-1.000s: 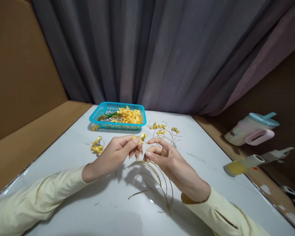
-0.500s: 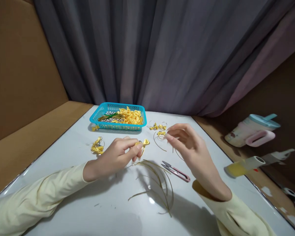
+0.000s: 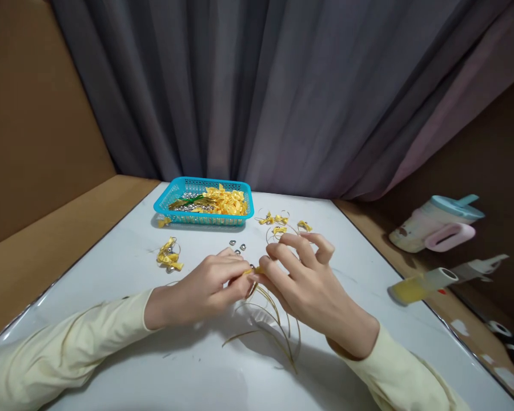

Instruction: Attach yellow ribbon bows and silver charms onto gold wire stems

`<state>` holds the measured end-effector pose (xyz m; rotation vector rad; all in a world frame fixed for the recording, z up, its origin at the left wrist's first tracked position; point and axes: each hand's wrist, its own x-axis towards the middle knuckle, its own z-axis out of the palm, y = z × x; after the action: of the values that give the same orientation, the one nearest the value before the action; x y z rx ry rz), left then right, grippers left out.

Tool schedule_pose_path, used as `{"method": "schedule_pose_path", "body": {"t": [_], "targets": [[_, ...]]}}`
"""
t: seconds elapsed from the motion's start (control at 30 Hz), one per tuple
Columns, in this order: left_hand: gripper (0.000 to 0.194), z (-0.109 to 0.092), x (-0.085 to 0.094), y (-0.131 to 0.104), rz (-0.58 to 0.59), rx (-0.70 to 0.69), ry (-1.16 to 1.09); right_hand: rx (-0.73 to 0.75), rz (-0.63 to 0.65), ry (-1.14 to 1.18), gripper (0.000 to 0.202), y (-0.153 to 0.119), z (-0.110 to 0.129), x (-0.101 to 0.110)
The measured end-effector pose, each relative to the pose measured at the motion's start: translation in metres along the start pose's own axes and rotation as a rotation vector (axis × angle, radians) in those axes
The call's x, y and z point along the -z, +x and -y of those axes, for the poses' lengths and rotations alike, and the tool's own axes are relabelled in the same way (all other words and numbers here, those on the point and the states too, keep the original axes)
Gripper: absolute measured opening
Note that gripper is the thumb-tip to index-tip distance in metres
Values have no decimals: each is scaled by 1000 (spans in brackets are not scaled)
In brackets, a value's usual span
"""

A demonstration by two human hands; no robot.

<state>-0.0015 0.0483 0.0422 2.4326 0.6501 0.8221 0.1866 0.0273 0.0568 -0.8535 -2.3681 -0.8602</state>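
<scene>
Head view: nearest on the glossy white tabletop (image 3: 188, 377) lie thin, curved golden-brown cords (image 3: 273, 302), some passing beneath the hands. Just beyond, the left hand (image 3: 214, 285) has thumb and forefinger clamped on a small yellow satin bow (image 3: 258, 269); the right hand (image 3: 312, 285) meets it there, forefinger at the bow, other fingers raised and spread. The bow would likely sit best with the left pinch firm on its middle, letting the right fingertips work gently without crushing the loops. Small silver beads (image 3: 243, 247) lie past the fingertips, short of the blue plastic basket (image 3: 203, 216).

Fingers cover most of the bow; whether the right thumb pinches it, I cannot tell. Both sleeves are cut off.
</scene>
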Motion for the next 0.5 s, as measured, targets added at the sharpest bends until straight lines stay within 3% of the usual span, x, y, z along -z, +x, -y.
{"method": "schedule_pose_path", "body": {"t": [0.23, 0.5], "targets": [[31, -4, -1, -1, -14, -17, -8, 86, -136, 72, 12, -4, 3, -7], [32, -2, -5, -1, -29, 27, -3, -163, -392, 286, 16, 0, 8, 4]]}}
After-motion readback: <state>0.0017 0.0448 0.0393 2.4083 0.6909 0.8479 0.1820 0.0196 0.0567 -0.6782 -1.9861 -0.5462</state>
